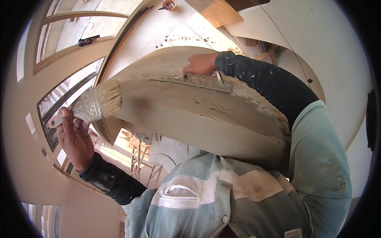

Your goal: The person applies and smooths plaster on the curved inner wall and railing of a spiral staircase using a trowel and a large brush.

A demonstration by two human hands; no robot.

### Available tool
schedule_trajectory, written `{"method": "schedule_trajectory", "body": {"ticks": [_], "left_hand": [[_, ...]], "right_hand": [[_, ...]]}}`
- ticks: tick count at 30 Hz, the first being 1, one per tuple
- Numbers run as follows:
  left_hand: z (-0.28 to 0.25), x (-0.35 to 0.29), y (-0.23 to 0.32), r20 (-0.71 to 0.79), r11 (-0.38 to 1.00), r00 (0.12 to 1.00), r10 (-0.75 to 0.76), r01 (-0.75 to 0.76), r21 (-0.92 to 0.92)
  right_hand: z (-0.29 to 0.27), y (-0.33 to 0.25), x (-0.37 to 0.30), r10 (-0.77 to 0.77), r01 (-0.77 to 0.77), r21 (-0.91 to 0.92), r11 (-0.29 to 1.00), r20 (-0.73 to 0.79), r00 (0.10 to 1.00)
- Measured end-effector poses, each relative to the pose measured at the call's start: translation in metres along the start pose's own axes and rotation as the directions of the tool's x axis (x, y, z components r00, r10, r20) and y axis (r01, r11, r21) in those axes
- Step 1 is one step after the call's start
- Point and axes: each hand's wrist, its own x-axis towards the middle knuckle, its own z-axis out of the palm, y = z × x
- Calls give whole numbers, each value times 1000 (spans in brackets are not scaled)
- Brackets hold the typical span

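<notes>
My left hand (75,139) is closed round the handle of a wide brush (93,104), raised at the left. The brush has pale bristles and a mortar-smeared ferrule; its bristle tips overlap the left end of a curved, mortar-coated surface (190,107), and I cannot tell whether they touch it. At the far side my right hand (200,64) grips a flat plastering trowel (198,82). The trowel's long blade lies against the wet grey-brown mortar. Rougher, uneven mortar shows just right of the blade.
A metal stepladder (139,160) stands below, beyond my left forearm. Window frames (79,16) line the left side, with a dark object (88,40) on one ledge. At the top are a small bucket (169,4) and a wooden board (216,12). Mortar crumbs dot the pale floor.
</notes>
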Motion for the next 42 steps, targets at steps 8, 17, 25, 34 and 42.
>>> {"method": "schedule_trajectory", "body": {"ticks": [8,17,25,34,42], "left_hand": [[30,-16,14,44,1000,999,-15,15,5],[64,-17,22,55,996,996,-73,70,56],[47,-17,23,94,996,995,15,-23,82],[41,-16,21,65,999,997,-39,37,25],[39,-18,20,24,999,1000,1,-2,42]], "right_hand": [[-2,-19,-182,-210,200,99,975,112,971],[19,112,-230,545,-553,171,816,92,833],[-47,-8,-152,-211,190,-119,974,-192,958],[-4,34,-205,-83,-214,-494,843,-512,855],[-13,16,-207,-257,64,-444,894,-388,885]]}}
